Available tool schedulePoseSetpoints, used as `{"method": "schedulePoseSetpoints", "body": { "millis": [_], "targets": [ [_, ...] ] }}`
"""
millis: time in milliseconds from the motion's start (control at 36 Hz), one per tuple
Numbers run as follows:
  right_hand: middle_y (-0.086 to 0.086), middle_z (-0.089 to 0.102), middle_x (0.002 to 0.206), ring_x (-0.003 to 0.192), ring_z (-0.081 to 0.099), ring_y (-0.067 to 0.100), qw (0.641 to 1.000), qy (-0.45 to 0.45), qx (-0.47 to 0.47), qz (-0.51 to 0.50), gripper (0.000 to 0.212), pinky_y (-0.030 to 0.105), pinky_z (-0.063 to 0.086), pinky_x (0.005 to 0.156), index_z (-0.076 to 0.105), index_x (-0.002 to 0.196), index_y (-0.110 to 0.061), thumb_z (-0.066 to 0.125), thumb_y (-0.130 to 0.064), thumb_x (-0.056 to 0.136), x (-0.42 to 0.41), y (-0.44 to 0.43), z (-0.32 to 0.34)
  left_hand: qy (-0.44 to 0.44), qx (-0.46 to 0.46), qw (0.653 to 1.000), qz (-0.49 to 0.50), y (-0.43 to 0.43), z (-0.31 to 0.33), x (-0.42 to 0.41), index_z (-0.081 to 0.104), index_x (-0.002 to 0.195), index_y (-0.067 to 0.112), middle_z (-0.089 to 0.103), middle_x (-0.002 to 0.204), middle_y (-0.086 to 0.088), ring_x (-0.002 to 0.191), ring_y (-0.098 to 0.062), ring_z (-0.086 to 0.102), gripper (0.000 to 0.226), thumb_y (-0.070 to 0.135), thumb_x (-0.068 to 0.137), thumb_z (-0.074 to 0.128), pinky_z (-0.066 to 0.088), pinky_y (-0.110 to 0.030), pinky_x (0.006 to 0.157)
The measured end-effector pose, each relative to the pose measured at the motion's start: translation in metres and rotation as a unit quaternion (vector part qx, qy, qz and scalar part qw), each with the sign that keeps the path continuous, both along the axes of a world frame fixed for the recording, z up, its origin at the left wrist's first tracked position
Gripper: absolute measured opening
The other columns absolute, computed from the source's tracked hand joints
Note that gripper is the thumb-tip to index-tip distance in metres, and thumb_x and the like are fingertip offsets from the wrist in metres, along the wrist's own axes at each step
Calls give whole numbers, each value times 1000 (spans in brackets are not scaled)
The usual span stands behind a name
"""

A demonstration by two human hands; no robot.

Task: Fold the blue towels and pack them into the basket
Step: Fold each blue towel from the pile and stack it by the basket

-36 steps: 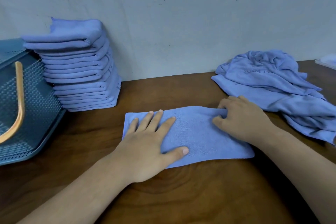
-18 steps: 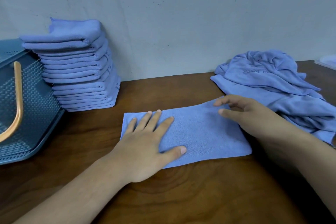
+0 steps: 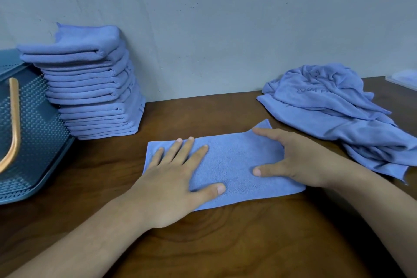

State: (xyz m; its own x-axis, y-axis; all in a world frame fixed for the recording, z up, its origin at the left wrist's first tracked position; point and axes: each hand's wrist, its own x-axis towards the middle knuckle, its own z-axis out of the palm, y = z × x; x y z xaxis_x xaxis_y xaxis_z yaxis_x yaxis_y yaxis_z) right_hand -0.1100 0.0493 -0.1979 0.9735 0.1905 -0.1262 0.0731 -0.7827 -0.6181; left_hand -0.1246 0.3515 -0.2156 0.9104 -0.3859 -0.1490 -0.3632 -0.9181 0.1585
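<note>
While the left hand point(image 3: 178, 178) presses flat, fingers straight, on the folded blue terry towel point(image 3: 234, 160) at frame centre, the right hand point(image 3: 300, 160) lies spread, gripping nothing, on its right end.

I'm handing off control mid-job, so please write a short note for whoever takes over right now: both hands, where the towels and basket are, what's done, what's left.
Left hand: open, pressing flat on the left half of the towel in progress, a long strip at table centre.
Right hand: open, fingers spread across that towel's right end.
Done: a stack of folded towels stands against the wall beside the basket at far left. No towel shows in the basket.
Left: finish this fold, fold the loose pile at right, then pack everything into the basket.
</note>
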Motion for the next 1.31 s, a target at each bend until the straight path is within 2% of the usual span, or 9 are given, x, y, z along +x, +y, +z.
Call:
{"method": "schedulePoseSetpoints", "body": {
  "millis": [361,500,639,722,806,972,1083,1222,1306],
  "targets": [
    [-24,29,165,154,26,5,999,8,-29,16,111,26,24,119,27,160,-55,87,-71,68,5,-12,-2,-15,-30,999,15,13,0,-2,-2,165,51,-19,172,22,157,-1,-23,92,95,87,20,-11,-38,131],
    [-30,41,152,145,34,-2,1000,-8,17,14,89,24,31,113,45,146,-64,89,-68,68,-3,-9,-1,-17,-82,996,32,52,0,-16,11,165,52,-7,172,28,156,7,-15,81,86,93,26,-5,-35,131],
    [-28,46,143,134,40,-4,997,-18,62,-31,73,24,37,109,57,139,-58,86,-68,73,-9,-5,-5,-28,-158,986,51,89,-7,-25,27,162,51,11,168,35,156,11,1,76,83,93,35,9,-27,130],
    [-24,51,146,139,44,1,994,-43,79,-55,61,26,39,110,61,137,-54,85,-57,81,-7,0,-5,-39,-164,984,53,88,-7,-27,30,161,50,14,164,37,154,7,12,72,78,95,37,10,-27,129],
    [-20,54,148,141,45,4,995,-48,74,-54,66,32,40,115,58,141,-54,87,-48,82,-5,5,1,-47,-158,985,52,85,-6,-26,30,160,50,15,162,36,148,9,13,66,73,99,39,8,-24,126],
    [-16,48,144,130,46,8,998,-39,-41,-22,78,26,42,97,43,150,-59,84,-41,86,-6,34,51,-33,-200,977,67,86,-5,-25,34,158,50,20,166,32,155,-1,16,64,71,99,47,10,-29,128],
    [-17,42,152,138,43,11,999,1,-47,-11,76,32,41,110,42,150,-63,81,-44,87,2,66,82,-35,-209,975,65,88,-4,-26,34,159,47,21,167,31,156,-3,17,65,70,100,48,11,-30,128],
    [-17,54,142,126,55,6,998,36,48,7,65,32,51,108,55,145,-51,80,-29,90,5,119,84,-29,-252,964,77,94,-8,-23,31,158,49,37,160,27,151,-10,33,63,62,101,54,31,-35,123],
    [-16,50,150,133,52,6,994,51,94,13,71,34,47,113,53,150,-47,79,-28,87,9,149,65,-5,-332,938,98,98,-11,-16,23,160,48,45,153,30,123,4,56,66,42,105,58,45,-25,102]
  ]
}}
